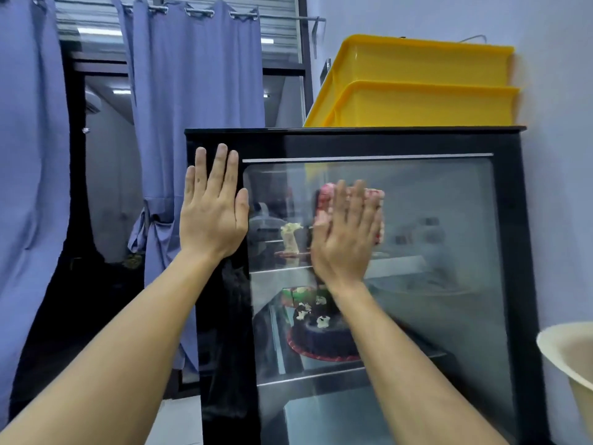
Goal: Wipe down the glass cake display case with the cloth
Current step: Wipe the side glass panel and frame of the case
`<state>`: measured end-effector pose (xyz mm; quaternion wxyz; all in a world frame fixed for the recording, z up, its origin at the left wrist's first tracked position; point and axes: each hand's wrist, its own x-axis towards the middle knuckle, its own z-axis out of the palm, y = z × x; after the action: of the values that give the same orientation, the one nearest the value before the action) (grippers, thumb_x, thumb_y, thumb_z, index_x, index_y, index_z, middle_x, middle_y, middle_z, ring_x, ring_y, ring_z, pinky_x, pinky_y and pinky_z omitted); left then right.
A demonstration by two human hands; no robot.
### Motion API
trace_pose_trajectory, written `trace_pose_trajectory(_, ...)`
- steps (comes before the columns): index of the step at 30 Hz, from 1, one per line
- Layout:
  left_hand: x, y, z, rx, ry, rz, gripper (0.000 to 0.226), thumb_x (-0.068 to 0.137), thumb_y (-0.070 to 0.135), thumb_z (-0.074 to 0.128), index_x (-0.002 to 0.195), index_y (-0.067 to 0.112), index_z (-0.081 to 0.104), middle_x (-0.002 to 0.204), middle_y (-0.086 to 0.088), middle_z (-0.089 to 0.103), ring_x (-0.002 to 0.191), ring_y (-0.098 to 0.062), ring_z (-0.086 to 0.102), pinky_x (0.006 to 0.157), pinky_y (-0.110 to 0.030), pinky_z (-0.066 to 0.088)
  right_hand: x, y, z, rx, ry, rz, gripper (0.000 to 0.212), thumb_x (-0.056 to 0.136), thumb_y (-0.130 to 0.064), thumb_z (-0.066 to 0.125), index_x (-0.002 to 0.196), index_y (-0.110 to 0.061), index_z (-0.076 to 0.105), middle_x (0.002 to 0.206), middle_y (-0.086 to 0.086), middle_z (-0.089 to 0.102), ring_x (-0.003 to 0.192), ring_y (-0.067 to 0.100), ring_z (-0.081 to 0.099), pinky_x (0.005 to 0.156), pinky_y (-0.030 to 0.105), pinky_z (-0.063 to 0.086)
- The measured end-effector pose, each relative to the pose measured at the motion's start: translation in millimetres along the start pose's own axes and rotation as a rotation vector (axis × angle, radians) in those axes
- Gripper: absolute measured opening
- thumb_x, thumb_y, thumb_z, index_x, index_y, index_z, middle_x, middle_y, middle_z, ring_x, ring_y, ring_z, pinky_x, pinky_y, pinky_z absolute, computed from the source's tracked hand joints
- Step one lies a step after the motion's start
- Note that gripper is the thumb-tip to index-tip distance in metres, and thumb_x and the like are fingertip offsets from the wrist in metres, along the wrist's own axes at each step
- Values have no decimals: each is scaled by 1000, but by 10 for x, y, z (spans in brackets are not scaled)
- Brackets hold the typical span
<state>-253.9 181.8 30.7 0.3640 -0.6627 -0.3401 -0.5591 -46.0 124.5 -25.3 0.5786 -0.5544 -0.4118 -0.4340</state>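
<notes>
Against the upper left of the display case glass, the right hand presses a pink cloth flat with straight fingers. Most unwiped glass seems to lie rightward and below. The left hand, fingers spread flat, braces on the black frame beside it.

Crates sit on the display case; curtains hang left, basin right.
</notes>
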Motion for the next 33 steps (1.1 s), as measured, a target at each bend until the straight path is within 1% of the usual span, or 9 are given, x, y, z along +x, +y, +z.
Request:
trace_pose_trajectory(4, -3, -13, 11, -25, -9, -3, 64, 108, 38, 28, 168, 18, 14, 176, -2, 7, 162, -27, -3, 131, -39, -6, 440, 4, 31, 20, -101, -503, 62, 105, -42, 38, 162, -19, 36, 171, 11, 25, 159, 39, 16, 129, 54, 14)
trace_pose_trajectory(12, 4, 16, 46, -3, 26, -14, 66, 108, 36, 30, 167, 12, 15, 175, -7, 9, 162, -32, -2, 130, -40, -9, 120, 1226, -347, -45, 68, 454, 74, 103, -50, 12, 165, -12, 22, 172, 14, 16, 159, 42, 10, 129, 47, 1)
trace_pose_trajectory(14, 14, 19, 54, 3, 26, -21, 66, 108, 36, 29, 167, 10, 15, 175, -8, 9, 161, -33, -1, 129, -38, -10, -117, 776, -227, -60, 26, 285, 68, 106, -44, 19, 165, -10, 21, 173, 15, 12, 160, 41, 9, 130, 49, 1)
trace_pose_trajectory(18, 4, 11, 21, -24, -21, -17, 66, 109, 37, 25, 167, 11, 9, 176, -6, 2, 162, -29, -5, 130, -38, -10, 105, 175, -76, -17, -195, -531, 62, 108, -44, 30, 164, -17, 30, 173, 11, 17, 160, 36, 12, 131, 52, 10)
trace_pose_trajectory(20, -1, 18, 13, -18, -19, -27, 66, 108, 37, 25, 167, 12, 9, 176, -5, 2, 162, -28, -5, 130, -38, -9, 463, 323, -114, -18, -215, -662, 60, 107, -45, 34, 163, -23, 31, 172, 10, 24, 160, 32, 12, 130, 51, 11)
trace_pose_trajectory(24, -8, 58, 19, -18, -21, -54, 67, 108, 38, 26, 167, 12, 9, 176, -5, 2, 162, -29, -6, 129, -38, -11, 836, 1269, -338, -59, -138, -182, 63, 106, -44, 25, 165, -22, 24, 174, 4, 13, 161, 28, 5, 131, 44, -2)
trace_pose_trajectory(28, -32, 71, 16, -36, -16, -48, 70, 107, 41, 30, 167, 11, 10, 176, -6, 2, 162, -31, -5, 130, -42, -8, 165, 1436, -307, -22, 125, 569, 66, 104, -46, 25, 162, -15, 36, 169, 15, 29, 158, 42, 20, 129, 53, 12)
trace_pose_trajectory(30, -32, 87, 21, -43, -4, -59, 71, 107, 42, 31, 167, 11, 11, 175, -6, 3, 162, -31, -4, 130, -41, -8, -108, 904, -242, -19, 47, 423, 66, 104, -43, 25, 164, -16, 28, 172, 13, 21, 159, 39, 13, 131, 49, 4)
trace_pose_trajectory(33, -40, 74, 38, -44, 4, -43, 71, 107, 41, 33, 167, 10, 13, 175, -7, 6, 162, -31, -1, 131, -40, -7, 119, 616, -167, -18, -170, -227, 65, 105, -43, 30, 165, -19, 25, 174, 8, 15, 161, 34, 8, 131, 46, 0)
